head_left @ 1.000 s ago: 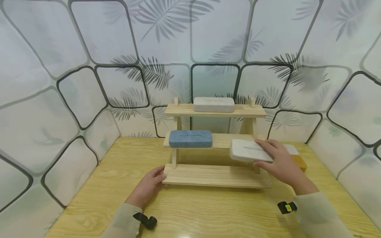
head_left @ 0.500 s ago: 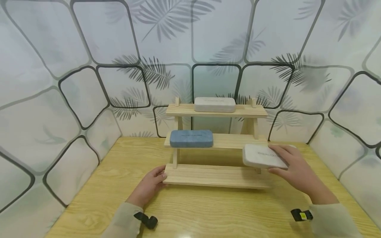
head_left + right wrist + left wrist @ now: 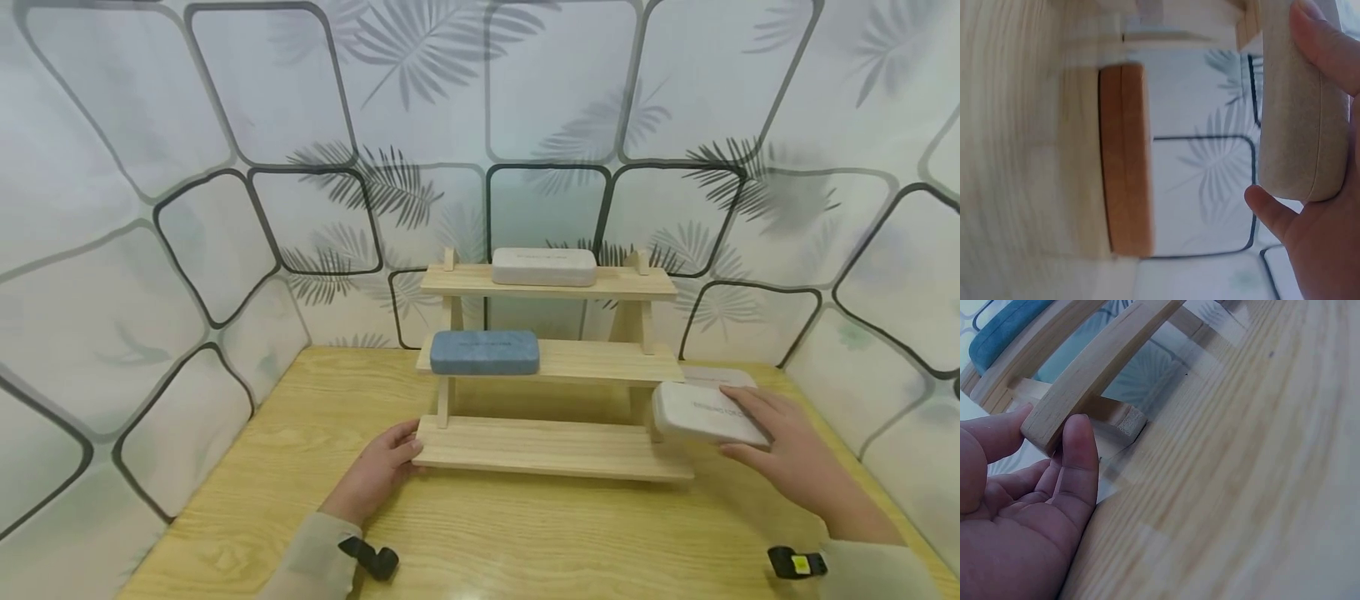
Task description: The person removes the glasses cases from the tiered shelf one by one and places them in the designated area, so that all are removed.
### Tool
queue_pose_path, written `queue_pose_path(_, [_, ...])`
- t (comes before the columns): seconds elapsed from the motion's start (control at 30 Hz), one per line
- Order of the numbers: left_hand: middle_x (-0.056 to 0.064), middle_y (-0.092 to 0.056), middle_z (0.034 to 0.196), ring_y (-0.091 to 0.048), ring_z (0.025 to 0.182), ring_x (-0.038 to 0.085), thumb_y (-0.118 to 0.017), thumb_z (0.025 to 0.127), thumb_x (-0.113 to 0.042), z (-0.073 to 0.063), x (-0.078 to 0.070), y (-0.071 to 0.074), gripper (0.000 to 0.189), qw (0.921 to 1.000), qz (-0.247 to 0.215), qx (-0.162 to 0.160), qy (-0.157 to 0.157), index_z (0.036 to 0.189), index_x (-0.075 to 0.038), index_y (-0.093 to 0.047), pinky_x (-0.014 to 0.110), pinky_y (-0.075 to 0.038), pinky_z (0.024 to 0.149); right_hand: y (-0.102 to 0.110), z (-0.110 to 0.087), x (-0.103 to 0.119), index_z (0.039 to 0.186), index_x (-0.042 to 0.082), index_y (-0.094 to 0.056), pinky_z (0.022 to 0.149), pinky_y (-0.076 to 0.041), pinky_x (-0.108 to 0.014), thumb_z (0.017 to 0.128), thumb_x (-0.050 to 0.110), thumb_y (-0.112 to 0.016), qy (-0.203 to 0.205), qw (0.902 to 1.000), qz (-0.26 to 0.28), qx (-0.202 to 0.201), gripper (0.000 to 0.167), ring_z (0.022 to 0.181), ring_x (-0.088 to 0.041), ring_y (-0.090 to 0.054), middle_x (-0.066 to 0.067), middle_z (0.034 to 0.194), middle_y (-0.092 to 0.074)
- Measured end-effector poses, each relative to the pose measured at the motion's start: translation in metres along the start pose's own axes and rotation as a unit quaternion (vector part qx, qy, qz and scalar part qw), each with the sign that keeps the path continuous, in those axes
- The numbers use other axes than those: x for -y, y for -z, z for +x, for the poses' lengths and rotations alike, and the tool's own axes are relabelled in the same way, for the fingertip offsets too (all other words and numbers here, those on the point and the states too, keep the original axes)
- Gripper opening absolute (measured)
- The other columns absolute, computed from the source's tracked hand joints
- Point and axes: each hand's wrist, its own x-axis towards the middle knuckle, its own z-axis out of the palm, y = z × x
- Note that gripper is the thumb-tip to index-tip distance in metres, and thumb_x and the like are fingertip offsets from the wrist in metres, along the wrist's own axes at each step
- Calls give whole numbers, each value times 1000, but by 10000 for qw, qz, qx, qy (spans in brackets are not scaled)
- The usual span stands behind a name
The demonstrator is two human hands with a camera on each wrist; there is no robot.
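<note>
A three-tier wooden display shelf stands on the table. My left hand pinches the left end of its lowest board between thumb and fingers, also seen close in the left wrist view. My right hand grips the right part of a white glasses case, thumb on one side and fingers on the other. That case is held up off the table, beside the shelf's right end. A blue glasses case lies on the middle tier's left part. On the top tier sits a white glasses case.
Behind the held case, right of the shelf, lies another case with a pale-looking top. The right wrist view shows an orange-brown case on the table there. Patterned fabric walls enclose the table's back and sides.
My right hand has carried the white glasses case rightward and slightly down, from before the middle tier to beyond the shelf's right end. My left hand has kept its hold.
</note>
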Motion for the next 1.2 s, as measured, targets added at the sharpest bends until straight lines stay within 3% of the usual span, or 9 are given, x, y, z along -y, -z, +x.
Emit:
queue_pose_path(0.47, [26, -41, 146, -52, 125, 31, -53, 107, -18, -3, 0, 4, 61, 9998, 78, -175, 85, 157, 4, -25, 40, -54, 93, -4, -10, -35, 157, 16, -41, 92, -30, -73, 86, 25, -83, -22, 9999, -122, 59, 84, 123, -57, -36, -30, 143, -44])
queue_pose_path(0.6, [27, -39, 149, -51, 127, 32, -54, 107, -19, -2, 0, 6, 63, 10000, 68, -39, 11, 157, 4, -24, 40, -53, 94, -6, -14, -46, 157, 18, -40, 93, -28, -75, 85, 27, -83, -34, 9993, -347, 128, 85, 123, -57, -35, -30, 143, -43])
queue_pose_path(0.73, [27, -40, 150, -52, 127, 31, -53, 107, -21, 1, 3, 5, 63, 9999, 13, 162, -2, 157, 4, -23, 38, -53, 94, -7, -22, -58, 157, 17, -40, 90, -28, -75, 86, 34, -82, -293, 9973, -492, 458, 85, 123, -59, -32, -32, 142, -42])
queue_pose_path(0.9, [26, -42, 148, -53, 125, 30, -55, 107, -21, 2, 5, 4, 64, 9999, -48, 128, -48, 157, 4, -25, 37, -54, 91, -8, -25, -67, 154, 13, -45, 89, -29, -75, 86, 41, -81, -584, 9941, -409, 816, 82, 125, -60, -29, -31, 144, -42])
queue_pose_path(1.2, [26, -43, 148, -52, 127, 32, -55, 107, -21, 3, 8, 7, 62, 9998, -80, 161, -76, 157, 2, -28, 37, -54, 92, -12, -21, -71, 148, 13, -53, 93, -24, -79, 82, 42, -82, -519, 9919, -387, 1089, 78, 130, -62, -25, -30, 146, -43])
